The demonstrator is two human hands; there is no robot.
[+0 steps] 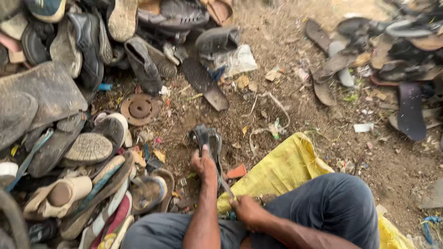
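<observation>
Left hand grip clamps a worn black sandal; right hand grip closes on its thin strap beside crumpled yellow sack.

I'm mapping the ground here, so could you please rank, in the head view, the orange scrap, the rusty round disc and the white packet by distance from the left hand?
From the left hand:
1. Orange scrap, just to its right.
2. Rusty round disc, up and to the left.
3. White packet, far to the right.

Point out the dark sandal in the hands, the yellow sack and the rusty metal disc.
dark sandal point(208, 138): head view, upper sole
yellow sack point(281, 168): head view, bare fold
rusty metal disc point(140, 109): head view, centre
</observation>
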